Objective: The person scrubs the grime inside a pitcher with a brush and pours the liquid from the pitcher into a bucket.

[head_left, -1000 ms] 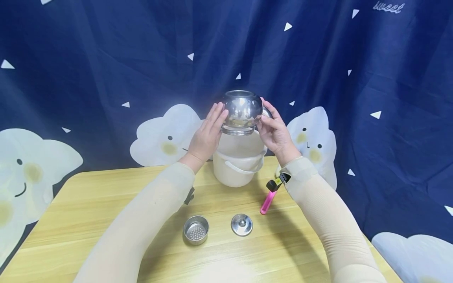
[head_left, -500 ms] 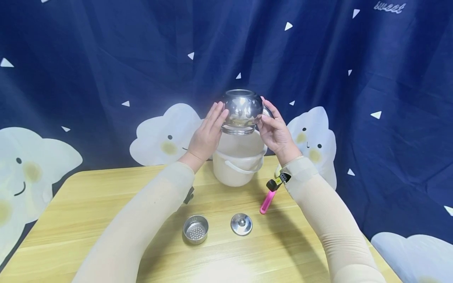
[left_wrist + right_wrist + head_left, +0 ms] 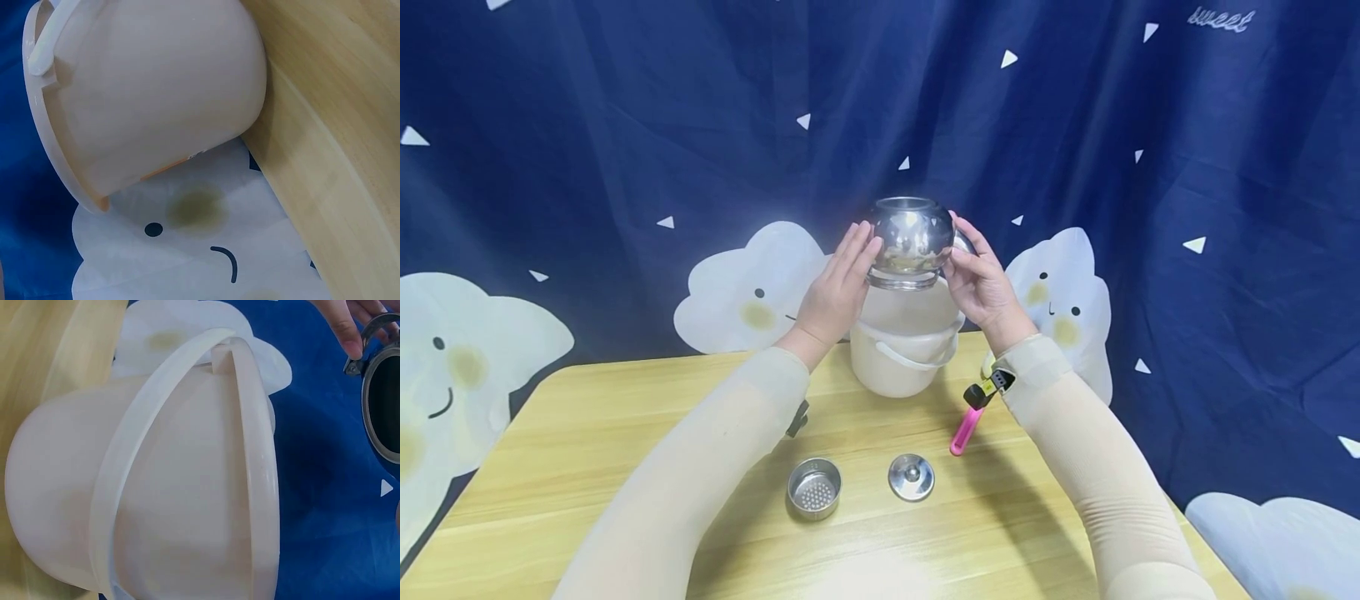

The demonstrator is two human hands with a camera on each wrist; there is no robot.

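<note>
A shiny steel teapot (image 3: 912,237) is held upside down above a cream bucket (image 3: 883,362), its base facing up. My left hand (image 3: 835,287) lies against the pot's left side with fingers fairly straight; its thumb is hidden. On the right, my right hand (image 3: 987,283) grips the pot by its handle side, fingertips and thumb on the metal. In the right wrist view the teapot's open mouth (image 3: 369,419) faces the camera, and part of the right hand (image 3: 342,324) is at the handle. The left wrist view has only the bucket (image 3: 169,87), without the hand or pot.
Nearer on the wooden table (image 3: 647,417) stand a perforated steel strainer cup (image 3: 817,510) and a round steel lid (image 3: 912,478) with a knob. A pink-handled tool (image 3: 966,432) lies right, partly behind the wrist camera. A blue cloud-print curtain (image 3: 625,125) hangs behind.
Both hands hold the teapot in nearly the same place above the bucket. It appears slightly lower and a touch further left now; the view itself has shifted a little too.
</note>
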